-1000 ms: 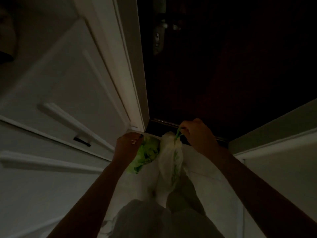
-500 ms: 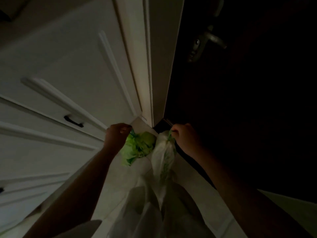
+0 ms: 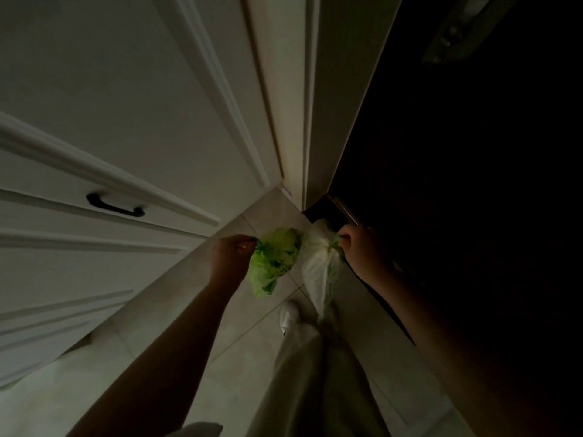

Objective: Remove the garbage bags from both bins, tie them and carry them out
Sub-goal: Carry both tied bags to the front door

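since the earlier frames, both bags sit further to the right against the door frame (image 3: 310, 99), and the dark doorway (image 3: 457, 184) fills more of the right side; the dark door handle plate (image 3: 454, 36) has slid up into the top right corner.

item: left hand (image 3: 232, 258), left of the door frame's foot, closed around the knotted neck of the green bag (image 3: 274, 261). the bag hangs just right of that hand, clear of the floor (image 3: 252, 329) as far as i can tell.

item: right hand (image 3: 362, 247), just right of the frame's foot at the edge of the doorway, closed around the green tie of the white bag (image 3: 321, 272). this bag hangs below the hand, touching or nearly touching the green one; i cannot tell which.

step in hand, by my judgement: both bags look tied, so this is the carrying out. next move calls for stepping past the frame's foot into the dark doorway with both grips kept tight and the bags swung clear of the frame.

count: bags, two (one green, one white). hands, two, both occupied. shoe (image 3: 288, 316), one visible, below the frame's foot. drawer handle (image 3: 115, 205), one, black, on the white cabinet (image 3: 94, 121) left of the frame. bins, none in view.
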